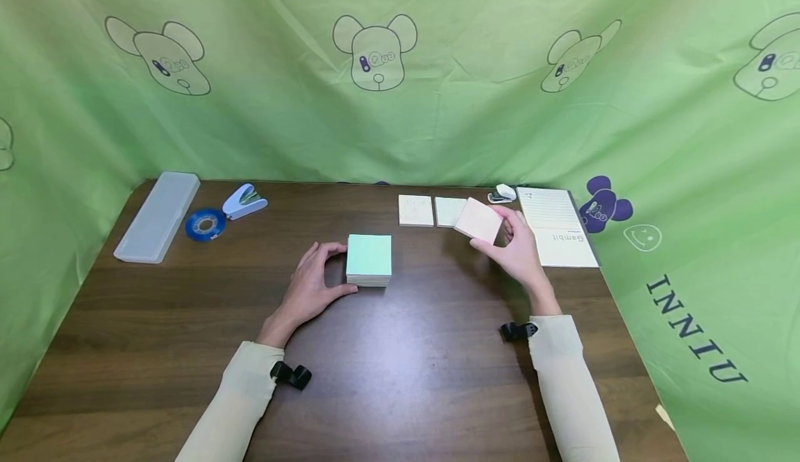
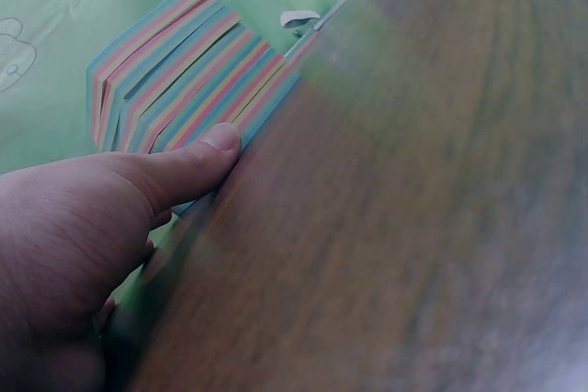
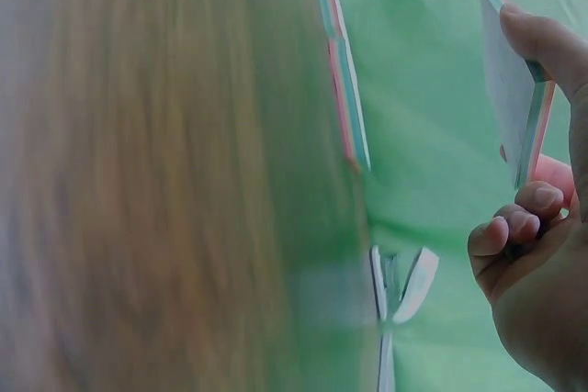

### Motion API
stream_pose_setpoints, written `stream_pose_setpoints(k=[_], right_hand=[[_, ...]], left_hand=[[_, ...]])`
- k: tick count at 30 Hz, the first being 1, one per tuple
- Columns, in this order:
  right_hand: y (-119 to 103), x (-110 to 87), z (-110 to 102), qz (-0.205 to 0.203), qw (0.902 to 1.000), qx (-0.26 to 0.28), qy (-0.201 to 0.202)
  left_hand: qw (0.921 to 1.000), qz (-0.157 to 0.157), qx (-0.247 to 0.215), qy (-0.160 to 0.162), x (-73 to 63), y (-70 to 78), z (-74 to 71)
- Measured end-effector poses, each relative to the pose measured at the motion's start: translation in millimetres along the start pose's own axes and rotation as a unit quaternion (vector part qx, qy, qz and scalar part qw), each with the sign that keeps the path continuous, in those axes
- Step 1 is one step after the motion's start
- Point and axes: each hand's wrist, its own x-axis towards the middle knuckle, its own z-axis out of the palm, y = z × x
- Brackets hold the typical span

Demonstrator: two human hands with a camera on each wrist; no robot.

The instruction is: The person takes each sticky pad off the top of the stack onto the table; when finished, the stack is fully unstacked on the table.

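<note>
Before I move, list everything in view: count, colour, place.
Table: one, brown, foreground
Backdrop: one, printed green, behind the table
Tall paper stack: one, mint top, centre
Pink pad: one, pale pink, raised right of the stack
Off-white pad: one, off-white, table back
Mint pad: one, pale mint, beside the off-white pad
White stapler: one, white, back right
Notebook: one, white pages, right
Case: one, translucent white, left
Tape roll: one, blue, beside the case
Blue stapler: one, light blue, beside the tape
Pale object: one, cream, right table edge; unclear
Wrist cameras: two, black, at the wrists
Sleeves: two, cream, on the arms
Left hand: one, bare, against the stack
Right hand: one, bare, holding the pink pad
</note>
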Motion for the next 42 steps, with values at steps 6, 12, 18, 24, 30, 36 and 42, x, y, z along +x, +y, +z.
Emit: stream_pose_setpoints(k=[6,12,18,24,30,36,42], right_hand=[[15.5,3.2,-10.1,0.026,0.9995,-0.008,0.013],[30.0,4.0,-16.6,0.059,0.997,-0.044,0.026],[38.3,3.4,-16.2,0.092,0.9895,-0.107,0.033],[43.0,5.5,-14.1,0.096,0.9831,-0.154,0.027],[46.6,6.6,-13.2,0.102,0.9762,-0.19,0.024],[46.7,6.8,-14.3,0.109,0.9719,-0.207,0.02],[46.3,8.6,-13.9,0.113,0.9661,-0.232,0.012]], left_hand=[[1.0,0.003,-0.002,0.004,0.0,0.5,-0.4],[1.0,0.001,-0.003,0.002,-0.8,0.6,-0.1],[1.0,0.0,-0.001,0.001,-0.7,0.1,0.6],[1.0,-0.005,-0.002,0.0,-1.1,0.4,0.9],[1.0,-0.002,-0.003,0.001,-1.0,1.1,0.8],[1.0,-0.002,-0.003,0.002,-0.9,1.0,0.5],[1.0,0.001,-0.002,0.004,-0.6,2.0,0.3]])
